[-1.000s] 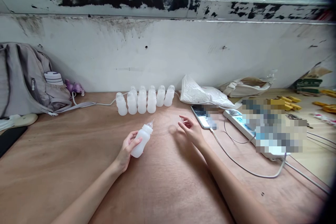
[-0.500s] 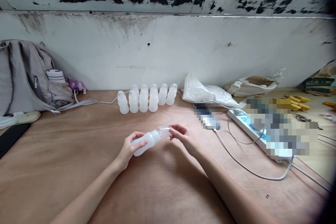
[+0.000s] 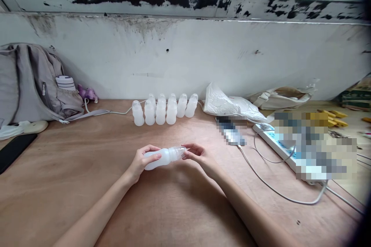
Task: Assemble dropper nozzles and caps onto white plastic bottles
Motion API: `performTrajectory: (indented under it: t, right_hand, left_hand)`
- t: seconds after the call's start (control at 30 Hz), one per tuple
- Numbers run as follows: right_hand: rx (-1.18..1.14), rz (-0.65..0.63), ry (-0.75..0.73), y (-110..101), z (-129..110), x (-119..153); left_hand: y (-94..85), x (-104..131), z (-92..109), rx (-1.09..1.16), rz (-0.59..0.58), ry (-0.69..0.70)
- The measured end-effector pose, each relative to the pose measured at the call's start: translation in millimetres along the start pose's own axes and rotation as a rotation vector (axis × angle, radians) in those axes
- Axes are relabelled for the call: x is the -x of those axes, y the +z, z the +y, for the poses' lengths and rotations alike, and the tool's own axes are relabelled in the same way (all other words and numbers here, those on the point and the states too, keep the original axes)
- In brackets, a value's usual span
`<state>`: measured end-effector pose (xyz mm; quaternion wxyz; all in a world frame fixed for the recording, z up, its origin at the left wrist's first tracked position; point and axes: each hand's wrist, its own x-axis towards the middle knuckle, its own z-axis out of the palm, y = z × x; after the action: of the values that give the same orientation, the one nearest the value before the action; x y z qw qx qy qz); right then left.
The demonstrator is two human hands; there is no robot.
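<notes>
A translucent white baby bottle [image 3: 160, 159] lies on its side between my hands, its capped end pointing right. My left hand [image 3: 142, 161] is closed around the bottle's body, thumb along the near side. At the other end, my right hand [image 3: 199, 157] pinches the clear cap [image 3: 177, 153] by its tip. The cap sits over the bottle's neck; whether it is fully seated I cannot tell. Farther back, several similar capped bottles [image 3: 160, 112] stand upright in a cluster near the wall.
At the left are a grey backpack [image 3: 31, 81] and a black phone [image 3: 17, 150]. White plastic packaging [image 3: 224, 102] lies against the wall. To the right, a power strip [image 3: 262, 131] with white cables [image 3: 269, 189] crosses the wooden table [image 3: 72, 162].
The cap has moved left onto the bottle's neck, with my right hand following it. The bottle has turned to lie more level. The view has shifted slightly.
</notes>
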<state>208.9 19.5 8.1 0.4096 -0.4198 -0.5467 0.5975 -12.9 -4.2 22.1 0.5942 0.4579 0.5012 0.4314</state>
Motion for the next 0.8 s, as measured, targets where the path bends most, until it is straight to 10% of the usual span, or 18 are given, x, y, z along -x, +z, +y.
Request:
performTrajectory:
  t: [0.8]
  right_hand:
    - [-0.186,-0.043,0.015,1,23,-2]
  left_hand:
    - [3.9,3,-17,-0.138,0.047,0.144]
